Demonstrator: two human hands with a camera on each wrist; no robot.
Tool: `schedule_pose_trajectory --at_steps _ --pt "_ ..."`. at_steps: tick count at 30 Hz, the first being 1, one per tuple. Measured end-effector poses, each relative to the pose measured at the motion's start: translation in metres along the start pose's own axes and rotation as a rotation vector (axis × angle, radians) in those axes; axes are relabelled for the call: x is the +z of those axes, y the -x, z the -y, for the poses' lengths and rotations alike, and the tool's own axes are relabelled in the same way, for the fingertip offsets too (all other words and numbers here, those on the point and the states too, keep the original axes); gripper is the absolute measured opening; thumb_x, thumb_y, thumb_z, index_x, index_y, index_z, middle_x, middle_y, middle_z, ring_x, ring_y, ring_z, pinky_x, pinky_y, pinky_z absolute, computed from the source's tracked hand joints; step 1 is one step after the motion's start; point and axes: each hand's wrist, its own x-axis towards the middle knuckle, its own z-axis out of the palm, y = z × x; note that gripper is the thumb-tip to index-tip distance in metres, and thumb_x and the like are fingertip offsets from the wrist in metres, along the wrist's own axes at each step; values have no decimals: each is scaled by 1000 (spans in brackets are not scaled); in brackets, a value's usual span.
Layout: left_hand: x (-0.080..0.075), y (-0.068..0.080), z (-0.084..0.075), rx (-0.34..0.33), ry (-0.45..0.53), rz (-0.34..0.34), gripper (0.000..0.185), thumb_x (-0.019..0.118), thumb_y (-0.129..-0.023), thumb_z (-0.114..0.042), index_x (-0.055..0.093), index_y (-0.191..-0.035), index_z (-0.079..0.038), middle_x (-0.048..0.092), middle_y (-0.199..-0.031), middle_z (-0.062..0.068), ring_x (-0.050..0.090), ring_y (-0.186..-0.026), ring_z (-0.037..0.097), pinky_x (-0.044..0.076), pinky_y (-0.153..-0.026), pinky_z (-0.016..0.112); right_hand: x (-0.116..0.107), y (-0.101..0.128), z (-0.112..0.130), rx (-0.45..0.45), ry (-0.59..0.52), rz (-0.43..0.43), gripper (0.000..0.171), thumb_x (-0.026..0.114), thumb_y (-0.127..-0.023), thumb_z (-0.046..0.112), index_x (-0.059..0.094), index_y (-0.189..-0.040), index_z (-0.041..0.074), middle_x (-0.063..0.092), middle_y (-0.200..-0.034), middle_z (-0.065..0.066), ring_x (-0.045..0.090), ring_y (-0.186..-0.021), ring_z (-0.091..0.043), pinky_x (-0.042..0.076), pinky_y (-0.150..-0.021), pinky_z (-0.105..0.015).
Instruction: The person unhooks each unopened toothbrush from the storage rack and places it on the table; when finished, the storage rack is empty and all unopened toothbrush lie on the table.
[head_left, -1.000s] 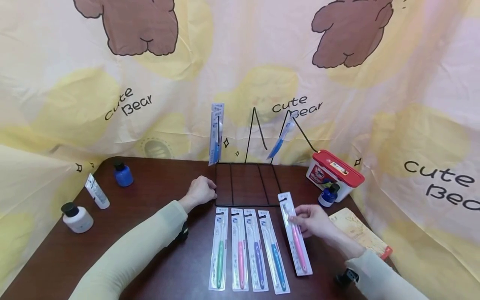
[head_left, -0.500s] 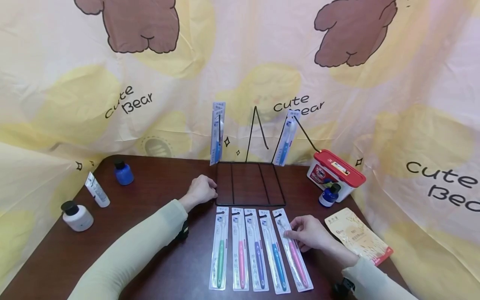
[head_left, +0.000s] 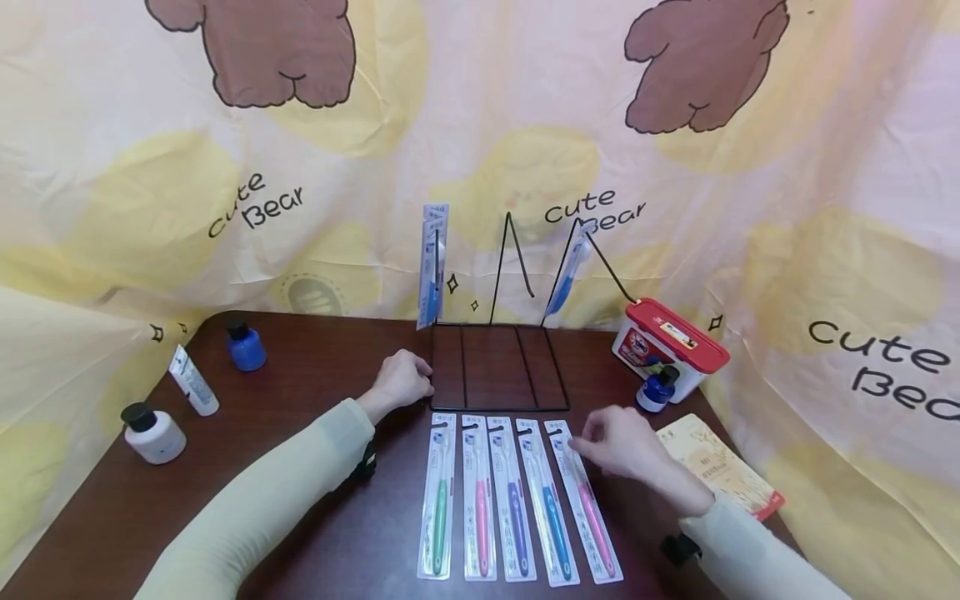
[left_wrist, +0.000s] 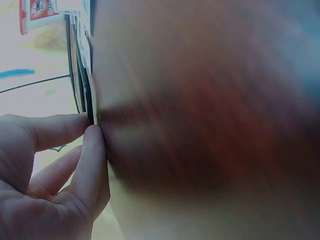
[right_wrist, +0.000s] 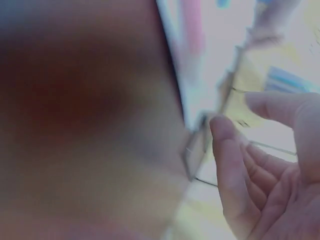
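- Your right hand has let go of the pink toothbrush pack. A second ago you were carrying it; half a second ago your fingers were pressing it flat. Now the hand is lifted off, fingers loose and apart, holding nothing; the wrist view is blurred but shows an empty palm.
- The pack now lies on the table just under and to the left of your fingertips, last in the row, beside the blue toothbrush pack.
- Your left hand has not moved: fingers curled, pinching the near left corner of the black wire rack. The wrist view confirms thumb and forefinger on the wire.
- Reading: the placing of this pack looks complete, five lie side by side in front of the rack, and your right hand is free.
- A blue ink bottle stands just beyond your right hand.
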Motion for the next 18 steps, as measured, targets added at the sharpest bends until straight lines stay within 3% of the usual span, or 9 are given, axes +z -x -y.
schedule_pose_trajectory --at_steps 6,9,11,14,16,18 --pt "-1 1 -1 15 -14 -5 29 83 -96 -11 84 -124 -5 83 -121 13 72 -108 28 63 -100 47 -45 -40 0 -166 -120 -199 28 82 -102 42 79 -105 15 78 -78 -2 72 -63 -16 55 -57 -31" --pt "-1 -1 -1 19 -21 -9 29 83 -96 -12 84 -125 -6 83 -123 14 72 -110 29 63 -102 48 -72 -71 4 -179 -135 -334 37 81 -103 45 79 -117 10 85 -99 -12 80 -78 -24 57 -65 -27" --pt "-1 -2 -2 16 -22 -7 29 83 -96 -12 84 -125 -5 83 -124 14 72 -110 30 63 -101 48 -89 -93 9 -162 -209 -386 48 81 -103 47 76 -129 7 85 -119 -18 83 -96 -33 59 -70 -25" --pt "-1 -2 -2 -1 -12 -3 30 82 -97 -11 84 -127 -6 82 -126 15 71 -112 31 63 -102 49 -111 -124 19 -133 -376 -379 68 80 -103 49 62 -154 6 71 -151 -23 75 -130 -42 61 -84 -25" --pt "0 -1 -2 0 -12 -2 30 82 -97 -11 84 -127 -6 82 -128 15 71 -114 31 63 -104 50 -119 -141 26 -116 -507 -350 77 80 -104 44 51 -165 8 60 -165 -24 65 -145 -46 61 -92 -27" --pt "1 -1 -1 2 -10 -3 30 82 -97 -11 84 -127 -6 82 -129 15 71 -116 31 63 -105 50 -123 -155 32 -119 -590 -347 78 79 -104 36 46 -170 10 56 -169 -24 66 -146 -41 59 -93 -25"
